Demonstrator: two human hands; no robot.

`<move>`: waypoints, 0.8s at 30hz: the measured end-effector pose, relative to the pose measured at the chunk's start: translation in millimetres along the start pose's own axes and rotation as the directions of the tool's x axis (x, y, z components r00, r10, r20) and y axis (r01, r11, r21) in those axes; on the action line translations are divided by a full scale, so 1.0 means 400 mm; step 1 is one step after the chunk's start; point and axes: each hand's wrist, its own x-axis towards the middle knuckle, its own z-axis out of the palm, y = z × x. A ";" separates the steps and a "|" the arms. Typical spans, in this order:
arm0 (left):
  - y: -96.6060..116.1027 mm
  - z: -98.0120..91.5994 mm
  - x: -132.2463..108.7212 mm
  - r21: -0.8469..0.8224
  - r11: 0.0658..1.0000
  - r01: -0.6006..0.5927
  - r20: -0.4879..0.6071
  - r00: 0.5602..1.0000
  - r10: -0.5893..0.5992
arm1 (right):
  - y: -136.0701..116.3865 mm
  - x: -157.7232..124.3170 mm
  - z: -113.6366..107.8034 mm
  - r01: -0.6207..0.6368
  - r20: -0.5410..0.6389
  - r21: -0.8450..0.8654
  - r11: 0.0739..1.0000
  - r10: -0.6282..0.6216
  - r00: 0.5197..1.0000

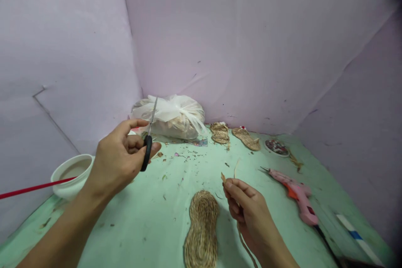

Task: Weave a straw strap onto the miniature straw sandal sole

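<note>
My left hand [121, 157] is raised above the green table [150, 217], fingers curled through the black handles of a pair of scissors [149, 138] whose blades point up, closed. My right hand [245, 207] pinches a thin straw strand [235, 172] whose short end sticks up past the fingertips and whose rest trails down under the hand. Just left of that hand lies a woven straw sole [202, 228], flat on the table.
A white bowl [70, 173] with a red stick [31, 188] stands at the left. At the back are a tied plastic bag [171, 115], two small woven straw pieces [234, 135] and a small dish [276, 147]. A pink glue gun [295, 194] lies at the right. Scraps litter the table.
</note>
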 end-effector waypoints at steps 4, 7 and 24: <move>0.007 0.029 -0.021 -0.052 0.998 -0.039 0.359 0.932 0.055 | 0.002 0.004 0.002 -0.006 -0.022 0.004 1.000 0.006 1.000; 0.016 0.077 -0.067 0.056 0.984 -0.170 0.638 0.764 0.096 | 0.001 0.010 0.004 0.012 -0.055 0.016 1.000 -0.011 0.998; 0.009 0.181 -0.183 0.074 0.980 -0.187 0.789 0.612 0.057 | 0.030 -0.037 0.044 0.232 -0.025 -0.227 0.946 -0.244 0.969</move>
